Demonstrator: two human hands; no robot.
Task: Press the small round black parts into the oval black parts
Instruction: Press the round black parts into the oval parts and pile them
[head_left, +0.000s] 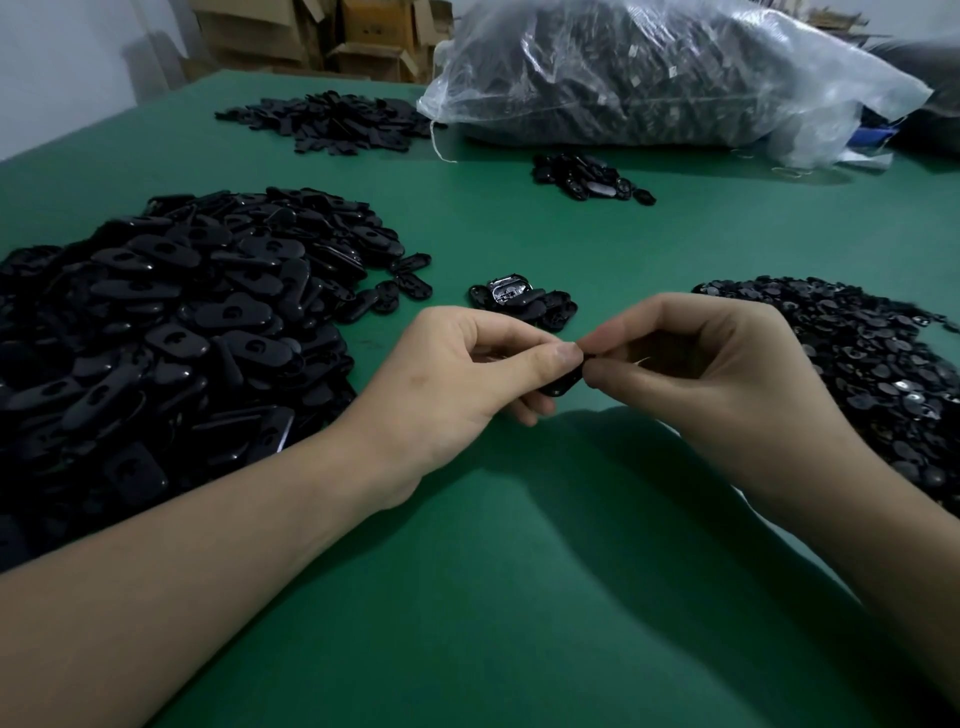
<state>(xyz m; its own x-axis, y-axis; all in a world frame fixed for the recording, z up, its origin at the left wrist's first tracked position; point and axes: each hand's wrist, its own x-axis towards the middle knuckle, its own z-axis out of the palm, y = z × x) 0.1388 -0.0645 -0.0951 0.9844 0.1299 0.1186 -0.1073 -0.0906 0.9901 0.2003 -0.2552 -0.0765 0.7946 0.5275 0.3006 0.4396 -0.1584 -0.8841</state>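
My left hand (457, 374) and my right hand (711, 374) meet above the middle of the green table (519, 597). Between their fingertips sits one oval black part (563, 383); the left thumb and fingers pinch it from the left, the right thumb and forefinger pinch its right end. Any small round part there is hidden by the fingers. A large heap of oval black parts (171, 332) lies to the left. To the right lies a heap of small round black parts (872, 364).
A small cluster of oval parts (524, 304) lies just beyond my hands. Farther back are a flat black pile (327, 122), another small pile (587, 176) and a big clear plastic bag of black parts (649, 73). Cardboard boxes (332, 36) stand behind the table.
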